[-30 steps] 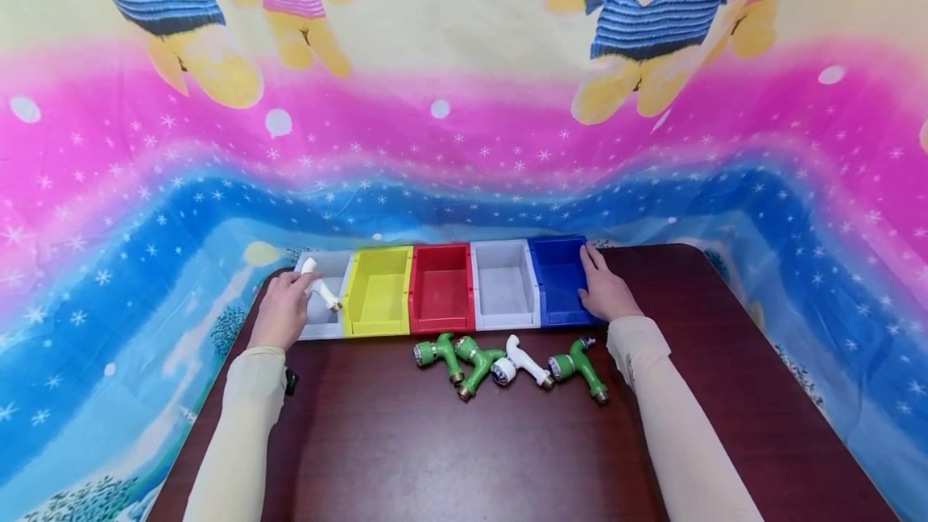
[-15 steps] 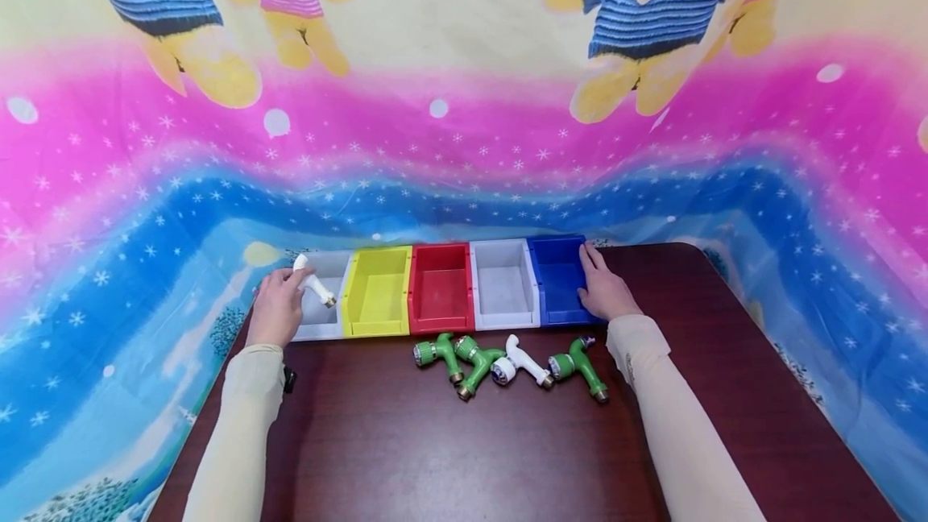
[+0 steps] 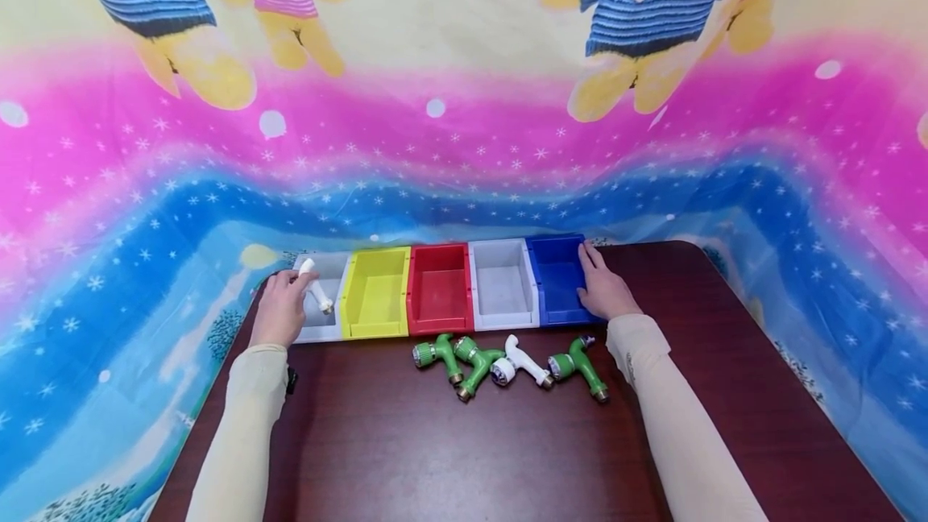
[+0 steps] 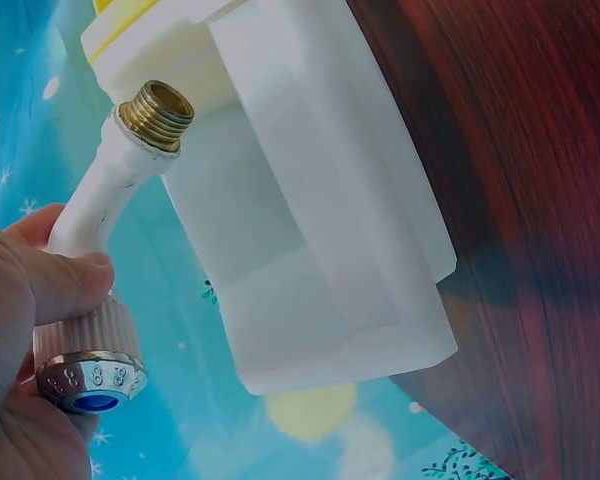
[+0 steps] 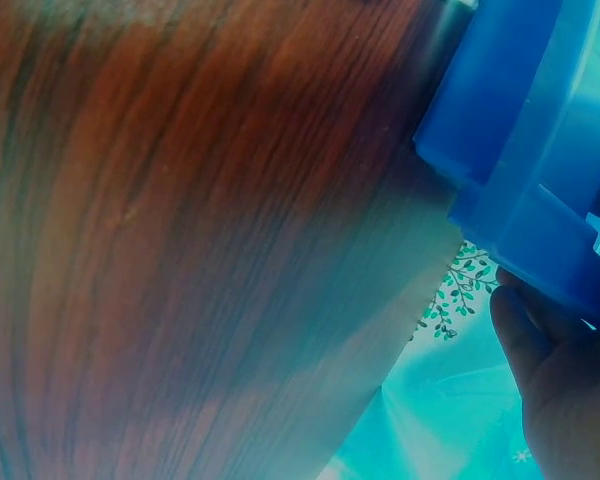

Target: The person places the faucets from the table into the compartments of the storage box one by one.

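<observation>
Over the leftmost grey-white bin (image 3: 312,325), my left hand (image 3: 281,306) holds a white faucet (image 3: 316,288). In the left wrist view the thumb and fingers pinch the faucet (image 4: 90,210) by its body, just above the ribbed knob with a chrome ring and blue centre. Its brass threaded end points up, toward the bin (image 4: 320,190). At the other end of the row, my right hand (image 3: 607,290) rests against the outer side of the blue bin (image 3: 558,280), fingers extended along its wall. The right wrist view shows the fingers beside that blue bin (image 5: 520,130).
Between the end bins stand a yellow bin (image 3: 375,288), a red bin (image 3: 441,288) and another grey-white bin (image 3: 502,284). In front lie green faucets (image 3: 444,354), (image 3: 478,365), (image 3: 582,365) and a white faucet (image 3: 524,362). Printed cloth (image 3: 435,159) hangs behind the dark wooden table (image 3: 464,457).
My left hand shifts slightly left and then back right, with the white faucet tilting a little in its grip. The right hand stays at the blue bin.
</observation>
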Available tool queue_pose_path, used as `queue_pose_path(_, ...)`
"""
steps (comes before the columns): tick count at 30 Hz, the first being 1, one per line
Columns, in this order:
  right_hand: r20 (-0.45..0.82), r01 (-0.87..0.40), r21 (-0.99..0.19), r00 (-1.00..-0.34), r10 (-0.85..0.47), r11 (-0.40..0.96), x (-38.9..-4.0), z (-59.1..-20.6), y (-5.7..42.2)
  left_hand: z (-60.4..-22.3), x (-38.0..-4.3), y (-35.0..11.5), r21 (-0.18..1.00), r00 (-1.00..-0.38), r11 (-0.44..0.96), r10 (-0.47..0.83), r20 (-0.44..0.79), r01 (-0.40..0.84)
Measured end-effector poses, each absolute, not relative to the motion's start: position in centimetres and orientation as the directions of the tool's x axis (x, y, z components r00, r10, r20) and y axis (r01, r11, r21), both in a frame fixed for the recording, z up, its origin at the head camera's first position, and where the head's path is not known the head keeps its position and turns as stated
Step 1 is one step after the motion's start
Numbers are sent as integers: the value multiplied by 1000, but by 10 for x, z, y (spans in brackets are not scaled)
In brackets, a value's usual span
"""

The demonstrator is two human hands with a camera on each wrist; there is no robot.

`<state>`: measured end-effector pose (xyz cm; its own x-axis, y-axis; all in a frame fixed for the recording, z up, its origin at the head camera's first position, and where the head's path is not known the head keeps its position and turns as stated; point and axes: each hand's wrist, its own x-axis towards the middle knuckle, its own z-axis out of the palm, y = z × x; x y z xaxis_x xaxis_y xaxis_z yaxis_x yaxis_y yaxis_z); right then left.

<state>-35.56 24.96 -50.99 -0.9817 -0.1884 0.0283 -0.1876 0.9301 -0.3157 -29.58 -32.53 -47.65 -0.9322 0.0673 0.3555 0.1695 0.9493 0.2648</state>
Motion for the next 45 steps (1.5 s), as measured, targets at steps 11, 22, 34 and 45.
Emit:
queue_pose_path(11, 27, -185, -317, -982, -186, 930, -358, -511, 252, -479, -303, -328, 220, -935, 950, 143, 325, 222)
queue_pose_path(22, 10, -166, -336, -985, -172, 927, -359, -515, 249, -490, -307, -334, 203, -929, 943, 191, 318, 263)
queue_pose_path(34, 17, -169, -339, -985, -174, 926, -357, -513, 251, -494, -312, -333, 205, -932, 942, 196, 305, 266)
queue_pose_path(45, 26, -176, -335, -984, -178, 926, -357, -511, 251, -499, -311, -328, 219, -944, 944, 183, 276, 247)
